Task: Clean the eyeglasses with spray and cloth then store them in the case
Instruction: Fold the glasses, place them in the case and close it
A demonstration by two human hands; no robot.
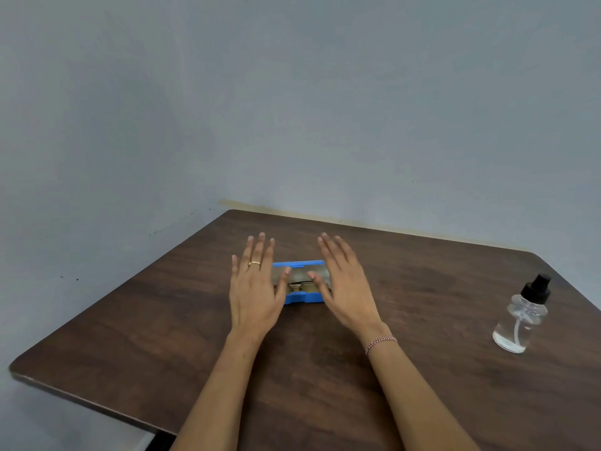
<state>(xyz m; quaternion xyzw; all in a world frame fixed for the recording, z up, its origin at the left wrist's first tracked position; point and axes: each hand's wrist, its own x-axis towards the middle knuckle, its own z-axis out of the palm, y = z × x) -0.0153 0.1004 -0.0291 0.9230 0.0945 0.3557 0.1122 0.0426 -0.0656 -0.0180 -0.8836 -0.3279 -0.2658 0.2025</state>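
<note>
A blue eyeglasses case (299,299) with a clear lid lies in the middle of the brown table. Through the lid I make out the eyeglasses (297,285), partly hidden by my thumbs. My left hand (255,288) hovers at the case's left end, fingers spread, with a ring on one finger. My right hand (344,284) is at the case's right end, fingers apart and flat. Both thumbs reach over the lid; neither hand holds anything. A clear spray bottle (522,315) with a black nozzle stands upright far to the right. No cloth is in view.
The dark brown table (162,336) stands against a grey-blue wall, with its left edge and rounded corners in view. My right wrist wears a thin bracelet.
</note>
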